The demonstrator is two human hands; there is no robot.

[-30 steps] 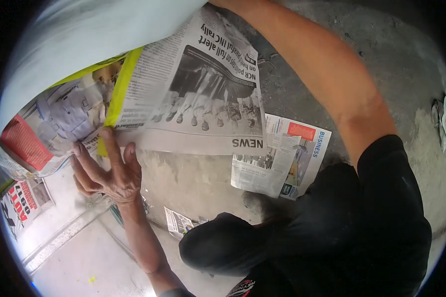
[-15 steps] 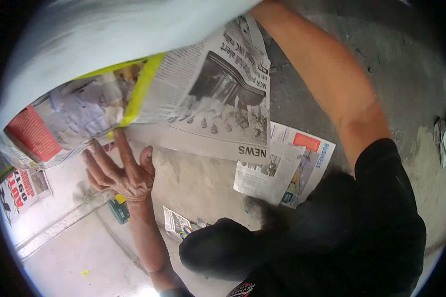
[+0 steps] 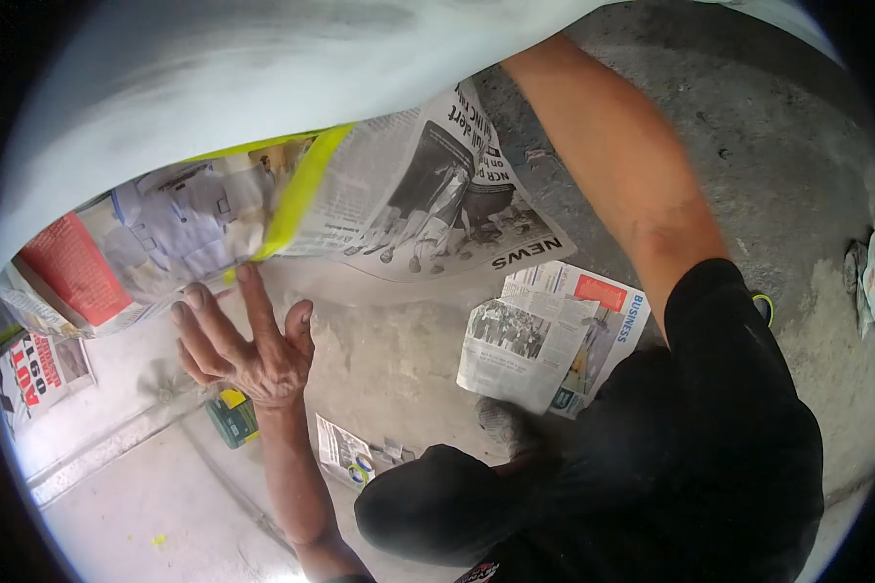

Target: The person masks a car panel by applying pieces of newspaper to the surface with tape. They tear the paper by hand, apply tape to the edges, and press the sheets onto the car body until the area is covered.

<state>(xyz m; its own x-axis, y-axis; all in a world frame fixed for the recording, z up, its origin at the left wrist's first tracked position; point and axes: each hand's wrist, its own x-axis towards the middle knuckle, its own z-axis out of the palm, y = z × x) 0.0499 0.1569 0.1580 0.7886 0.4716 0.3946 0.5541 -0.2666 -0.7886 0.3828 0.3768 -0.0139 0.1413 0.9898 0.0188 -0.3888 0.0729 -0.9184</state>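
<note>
A pale, smooth curved panel (image 3: pixel 262 68) fills the top of the view, smudged grey in places. Along its lower edge hang newspaper sheets, a colour page (image 3: pixel 180 214) at left and a black-and-white NEWS page (image 3: pixel 437 204) at right, with yellow-green tape (image 3: pixel 306 189) between and above them. My left hand (image 3: pixel 253 355) is open below the colour page, fingers spread, the index fingertip at the page's lower edge by the tape end; whether it touches cannot be made out. My right forearm reaches up beside the NEWS page, and my right hand is hidden behind the panel.
On the concrete floor lie a BUSINESS newspaper page (image 3: pixel 627 325) and a loose sheet (image 3: pixel 510 364) overlapping it. A tape roll (image 3: pixel 362 468) rests by newsprint near my knee. A green and yellow object (image 3: pixel 233 420) lies at left, near a printed AUTO sheet (image 3: pixel 44 369).
The NEWS page's free lower corner has swung out and tilted, and the sheet looks more curled. My right forearm has shifted left in view. My left hand stays spread, slightly lower.
</note>
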